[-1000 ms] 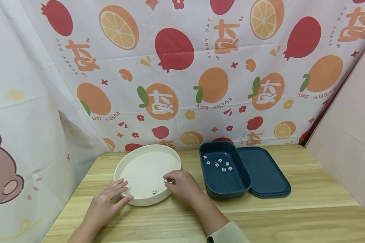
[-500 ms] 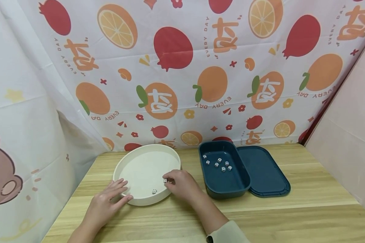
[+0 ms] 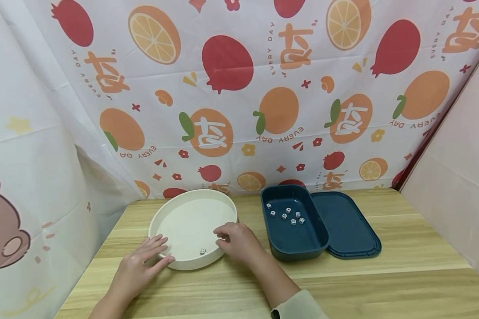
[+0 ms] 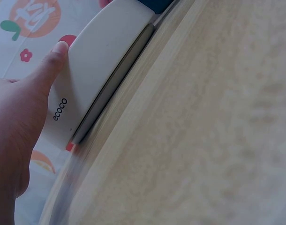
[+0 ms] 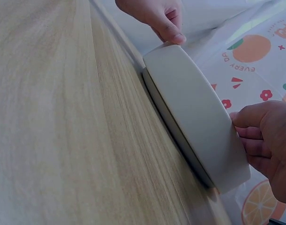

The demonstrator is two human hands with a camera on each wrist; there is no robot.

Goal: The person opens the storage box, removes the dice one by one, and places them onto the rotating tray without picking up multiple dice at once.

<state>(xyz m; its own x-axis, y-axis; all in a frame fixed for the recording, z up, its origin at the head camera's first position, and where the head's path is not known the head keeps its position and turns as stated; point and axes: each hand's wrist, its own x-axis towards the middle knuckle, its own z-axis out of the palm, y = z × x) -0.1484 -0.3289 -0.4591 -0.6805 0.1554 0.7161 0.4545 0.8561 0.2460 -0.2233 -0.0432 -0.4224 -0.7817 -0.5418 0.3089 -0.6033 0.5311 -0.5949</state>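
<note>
Right hand (image 3: 239,243): poised over the near-right rim of the round cream tray (image 3: 191,221), with fingers curled and thumb close to index finger; cannot tell whether clamped on a die or merely bent, owing to a hidden inner side.
Vanished die: visible at the right hand's fingertips half a second ago, now out of sight; perhaps tucked behind the fingers, with no sign of a drop elsewhere in the tray.
Remaining die (image 3: 202,251): resting on the tray floor beside the near wall, between both hands, unmoved since then.
Meaning for the work: probably a die being drawn deeper into the fingers; only one loose die now plain to see in the tray.
Left hand (image 3: 141,261): laid at the near-left rim, fingers apart and relaxed, thumb touching the tray; seemingly steadying, same place as before.
Blue rectangular box (image 3: 297,243): standing right of the tray on the wooden tabletop (image 3: 343,292), apart from the right hand.
Dice in the box (image 3: 284,216): seven, mostly toward the far half, count unchanged.
Blue lid (image 3: 351,226): lying flat just right of the box.
</note>
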